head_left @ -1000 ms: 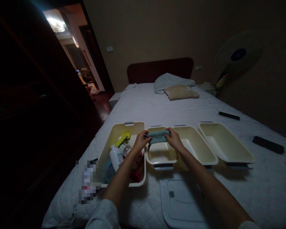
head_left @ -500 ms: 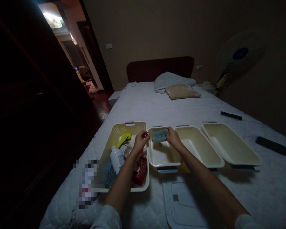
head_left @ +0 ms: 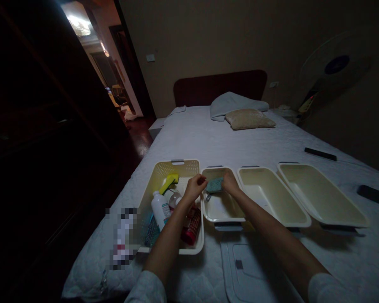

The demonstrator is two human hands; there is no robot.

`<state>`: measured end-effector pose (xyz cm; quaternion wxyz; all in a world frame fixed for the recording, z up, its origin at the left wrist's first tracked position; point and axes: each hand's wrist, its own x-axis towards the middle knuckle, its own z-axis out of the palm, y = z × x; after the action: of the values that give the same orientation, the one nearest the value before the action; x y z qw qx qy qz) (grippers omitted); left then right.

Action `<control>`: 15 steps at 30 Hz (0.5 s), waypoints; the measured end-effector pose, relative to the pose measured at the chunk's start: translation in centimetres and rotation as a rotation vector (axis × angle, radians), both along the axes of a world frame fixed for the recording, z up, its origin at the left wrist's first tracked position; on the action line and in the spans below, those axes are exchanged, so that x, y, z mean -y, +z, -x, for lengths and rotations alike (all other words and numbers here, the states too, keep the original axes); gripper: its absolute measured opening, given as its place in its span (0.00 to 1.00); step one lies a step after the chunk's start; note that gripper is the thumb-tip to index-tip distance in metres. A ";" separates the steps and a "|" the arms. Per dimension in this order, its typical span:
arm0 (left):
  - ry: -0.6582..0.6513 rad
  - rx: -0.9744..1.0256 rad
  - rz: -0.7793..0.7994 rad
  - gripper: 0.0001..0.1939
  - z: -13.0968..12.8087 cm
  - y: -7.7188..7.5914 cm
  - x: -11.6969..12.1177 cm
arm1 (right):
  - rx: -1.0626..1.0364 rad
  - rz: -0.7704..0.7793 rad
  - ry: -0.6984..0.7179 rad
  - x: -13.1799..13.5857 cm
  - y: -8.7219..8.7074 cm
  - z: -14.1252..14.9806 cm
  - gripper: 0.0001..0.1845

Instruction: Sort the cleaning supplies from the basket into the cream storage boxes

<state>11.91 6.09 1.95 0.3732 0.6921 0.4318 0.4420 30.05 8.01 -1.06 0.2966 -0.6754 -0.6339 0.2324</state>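
Observation:
My right hand [head_left: 231,185] grips the right end of a teal textured scrubbing pad [head_left: 215,185] above a small cream bin [head_left: 222,216]. A small grey loop hangs beneath the pad. My left hand [head_left: 196,187] has its fingers pinched together at the pad's left edge, over the rim between this bin and a larger perforated basket [head_left: 197,248]. That basket holds a white bottle [head_left: 160,209], a yellow item [head_left: 169,183], a clear round-topped container [head_left: 174,199], a red patterned item [head_left: 192,226] and a dark teal item [head_left: 152,231]. My left forearm hides part of its contents.
Two more cream bins [head_left: 273,172] [head_left: 324,176] stand to the right on the quilted bed [head_left: 205,139]. A pale lid [head_left: 255,269] lies in front. Two black objects [head_left: 320,154] [head_left: 374,195] lie at right; a pillow [head_left: 250,119] lies farther back.
My left hand has come to the pad's left edge, where before there was a gap. The pad sits slightly lower over the bin. The whole view has shifted a little.

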 end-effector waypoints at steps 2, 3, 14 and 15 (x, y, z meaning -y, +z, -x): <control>-0.005 -0.027 -0.012 0.07 0.0 -0.1 0.0 | 0.169 0.090 -0.078 0.0 -0.2 0.4 0.17; -0.007 -0.041 -0.016 0.07 0.1 -0.2 0.0 | 0.225 0.127 -0.109 0.1 -0.2 0.7 0.17; -0.038 -0.099 -0.038 0.08 0.1 0.3 0.4 | 0.724 0.145 -0.089 0.1 0.5 2.5 0.18; -0.039 -0.099 -0.037 0.08 0.1 0.2 0.4 | 0.729 0.148 -0.072 0.0 0.3 2.5 0.18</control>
<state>11.80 5.74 2.16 0.3472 0.7279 0.4280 0.4078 27.57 8.03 -0.78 0.0097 -0.7554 -0.6551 0.0113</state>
